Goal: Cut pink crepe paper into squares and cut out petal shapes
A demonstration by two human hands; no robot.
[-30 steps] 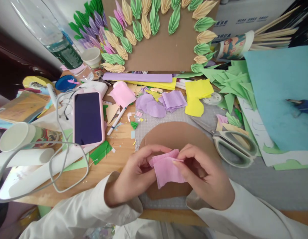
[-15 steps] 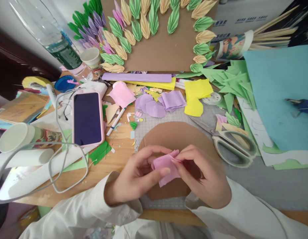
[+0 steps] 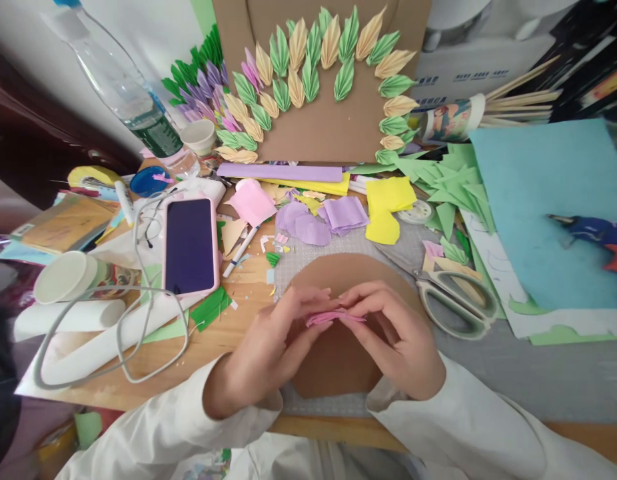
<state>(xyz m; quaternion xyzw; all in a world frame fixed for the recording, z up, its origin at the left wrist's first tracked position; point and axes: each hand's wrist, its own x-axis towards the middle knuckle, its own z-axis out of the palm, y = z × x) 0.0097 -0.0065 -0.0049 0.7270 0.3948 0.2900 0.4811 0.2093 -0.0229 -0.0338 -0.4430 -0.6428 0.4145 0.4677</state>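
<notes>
A small stack of pink paper (image 3: pixel 333 318), seen nearly edge-on, is pinched between both hands. My left hand (image 3: pixel 276 347) grips its left end with thumb and fingers, and my right hand (image 3: pixel 396 333) grips its right end. Beneath the hands lies a rounded piece of brown cardboard (image 3: pixel 333 373) on a grey mat. Scissors (image 3: pixel 453 293) with pale handles lie right of the cardboard. Beyond it are purple paper pieces (image 3: pixel 308 223), yellow paper (image 3: pixel 391 200) and another pink paper piece (image 3: pixel 252 202).
A phone (image 3: pixel 190 247) and a looped white cable (image 3: pixel 123 333) lie at the left, near a paper cup (image 3: pixel 66 277) and a bottle (image 3: pixel 148 127). A cardboard panel (image 3: pixel 323 137) with folded paper leaves stands behind. Blue paper (image 3: pixel 518 200) carries a blue tool (image 3: pixel 593 230) at the right.
The pink paper has turned from showing its flat face to nearly edge-on. My right fingers have shifted along it, and the camera view has tipped up slightly and to the left.
</notes>
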